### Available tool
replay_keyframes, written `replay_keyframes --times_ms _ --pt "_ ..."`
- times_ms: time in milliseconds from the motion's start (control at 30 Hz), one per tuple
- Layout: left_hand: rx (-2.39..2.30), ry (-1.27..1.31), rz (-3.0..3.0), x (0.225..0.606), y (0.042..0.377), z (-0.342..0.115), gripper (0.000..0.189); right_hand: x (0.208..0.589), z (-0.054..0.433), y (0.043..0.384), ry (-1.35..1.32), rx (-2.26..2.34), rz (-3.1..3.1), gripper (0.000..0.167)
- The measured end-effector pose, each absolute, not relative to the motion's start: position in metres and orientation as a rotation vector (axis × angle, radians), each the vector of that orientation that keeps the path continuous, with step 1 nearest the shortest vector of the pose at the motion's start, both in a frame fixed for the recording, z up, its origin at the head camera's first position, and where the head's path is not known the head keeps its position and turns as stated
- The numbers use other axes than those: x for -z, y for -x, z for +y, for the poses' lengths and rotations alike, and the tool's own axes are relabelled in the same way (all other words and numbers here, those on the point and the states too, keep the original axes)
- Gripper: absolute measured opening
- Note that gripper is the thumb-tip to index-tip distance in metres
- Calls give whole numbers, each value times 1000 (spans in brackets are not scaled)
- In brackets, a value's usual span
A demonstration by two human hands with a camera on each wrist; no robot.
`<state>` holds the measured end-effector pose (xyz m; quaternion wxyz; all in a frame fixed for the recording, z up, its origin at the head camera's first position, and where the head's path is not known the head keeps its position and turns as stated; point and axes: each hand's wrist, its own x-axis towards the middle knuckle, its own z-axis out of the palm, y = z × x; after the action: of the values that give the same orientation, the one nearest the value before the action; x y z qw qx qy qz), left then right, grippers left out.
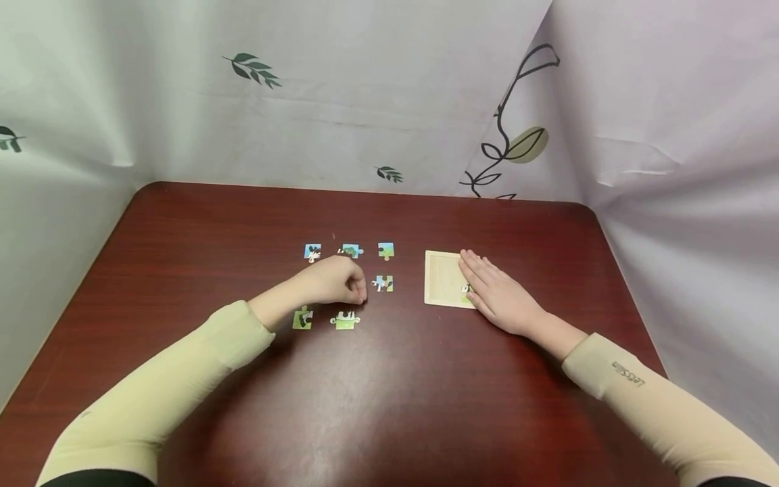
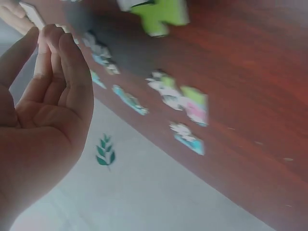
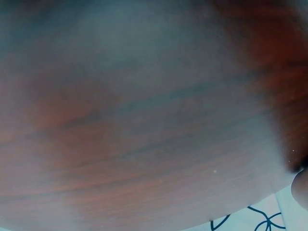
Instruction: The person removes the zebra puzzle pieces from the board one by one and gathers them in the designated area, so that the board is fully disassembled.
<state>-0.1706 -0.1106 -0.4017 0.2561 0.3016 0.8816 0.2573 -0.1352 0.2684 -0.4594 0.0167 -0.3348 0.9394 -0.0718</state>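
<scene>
My left hand (image 1: 337, 281) hovers over the puzzle pieces in the head view, fingers bent and thumb close to the fingertips. Between thumb and fingers in the left wrist view (image 2: 53, 91) no piece shows. Just beyond its fingertips lies a jigsaw piece (image 1: 383, 283) with blue and green on it. My right hand (image 1: 502, 297) rests with straight fingers across the right side of a pale square puzzle tray (image 1: 443, 277), hiding that edge. A piece (image 1: 466, 288) inside the tray peeks out beside the fingers. Only a sliver of this hand (image 3: 301, 188) enters the right wrist view.
Around the left hand lie more pieces, among them a blue one (image 1: 313, 251), a blue-green one (image 1: 386, 250) and two green ones, the left (image 1: 302, 318) and the right (image 1: 345, 320). The dark red table (image 1: 365, 406) meets a patterned curtain (image 1: 328, 122) behind.
</scene>
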Motion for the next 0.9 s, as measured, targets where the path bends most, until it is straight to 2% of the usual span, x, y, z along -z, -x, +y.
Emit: replay_keyframes --times_ms 500,900 --pt "-631 -1019 2427 388 178 -46 9 460 273 133 1009 254 2905 68" --pt "-609 -1031 2417 390 179 -33 11 461 272 133 1054 256 2931 69"
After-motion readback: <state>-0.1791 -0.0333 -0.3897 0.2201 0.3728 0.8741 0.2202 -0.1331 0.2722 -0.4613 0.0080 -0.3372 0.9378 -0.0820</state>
